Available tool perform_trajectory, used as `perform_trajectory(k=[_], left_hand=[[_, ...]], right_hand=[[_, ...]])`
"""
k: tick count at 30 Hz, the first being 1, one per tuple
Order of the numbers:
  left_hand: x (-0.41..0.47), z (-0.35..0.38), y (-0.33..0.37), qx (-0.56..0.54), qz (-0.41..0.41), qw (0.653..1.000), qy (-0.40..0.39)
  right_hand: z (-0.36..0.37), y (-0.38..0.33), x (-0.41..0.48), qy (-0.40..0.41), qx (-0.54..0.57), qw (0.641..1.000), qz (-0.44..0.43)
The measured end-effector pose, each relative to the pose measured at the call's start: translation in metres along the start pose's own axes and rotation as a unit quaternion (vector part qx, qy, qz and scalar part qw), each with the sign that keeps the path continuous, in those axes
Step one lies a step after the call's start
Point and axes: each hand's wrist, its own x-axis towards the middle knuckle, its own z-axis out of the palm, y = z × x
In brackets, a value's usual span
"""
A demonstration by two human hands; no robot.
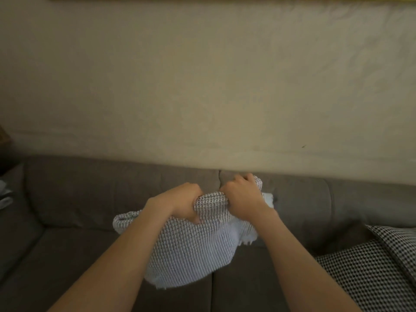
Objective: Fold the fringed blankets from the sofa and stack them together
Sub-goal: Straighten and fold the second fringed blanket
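A white waffle-weave fringed blanket (191,251) hangs bunched in front of me over the grey sofa (90,199). My left hand (183,202) grips its upper edge on the left. Close beside it, my right hand (242,194) grips the same edge, with a bit of cloth sticking out past its knuckles. The blanket's lower part sags between my forearms, and short fringe shows at its right side and bottom edge. Both hands are held up near the sofa's backrest.
A black-and-white houndstooth cloth or cushion (371,271) lies on the sofa seat at the right. A pale wall (202,86) rises behind the sofa. Something light and blurred (4,197) sits at the far left edge.
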Motion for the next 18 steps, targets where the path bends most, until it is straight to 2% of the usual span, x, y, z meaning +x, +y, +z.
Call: perform_trajectory(k=[4,8,10,12,14,15,18], left_hand=[[-0.006,0.005,-0.007,-0.039,-0.02,0.998,-0.044],[-0.009,0.008,0.002,-0.139,-0.032,0.989,-0.044],[-0.011,0.009,0.005,-0.207,-0.022,0.978,-0.021],[-0.012,0.012,0.005,-0.297,-0.036,0.954,0.028],[-0.014,0.016,0.005,-0.374,-0.07,0.922,0.076],[-0.014,0.017,0.004,-0.403,-0.086,0.906,0.095],[-0.015,0.022,0.001,-0.49,-0.133,0.853,0.122]], right_hand=[[-0.012,0.005,0.01,-0.042,-0.003,0.997,-0.062],[-0.023,0.008,0.02,-0.072,-0.009,0.996,-0.045],[-0.017,0.011,0.025,-0.038,-0.012,0.999,-0.013],[-0.002,0.014,0.026,0.063,0.033,0.997,0.037],[0.019,0.016,0.02,0.148,0.179,0.966,0.112],[0.03,0.018,0.015,0.15,0.266,0.939,0.155],[0.074,0.025,-0.005,0.036,0.458,0.842,0.284]])
